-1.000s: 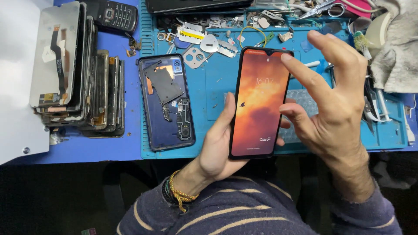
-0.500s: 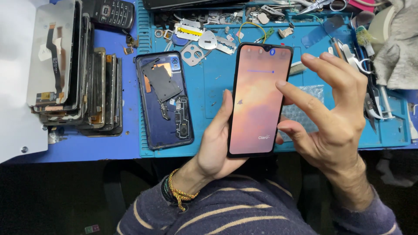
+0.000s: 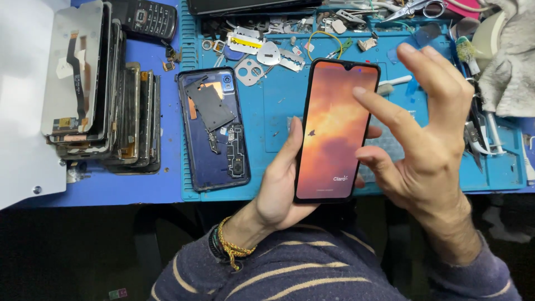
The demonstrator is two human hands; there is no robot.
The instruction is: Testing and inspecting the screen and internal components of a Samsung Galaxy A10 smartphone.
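Holding the phone (image 3: 336, 131) upright over the blue mat (image 3: 278, 106), the left hand (image 3: 284, 184) keeps its fingers clamped around the edges, as half a second ago. The right hand (image 3: 429, 139) has lifted, fingers apart, its forefinger hovering beside the lit orange screen, which now shows a small logo low down.

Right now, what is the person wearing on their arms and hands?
Both hands, left hand and right hand, are bare, with no gloves or rings visible. The sleeves are dark blue-grey knit with thin tan stripes. The left wrist carries a braided yellow cord bracelet beside a dark band.
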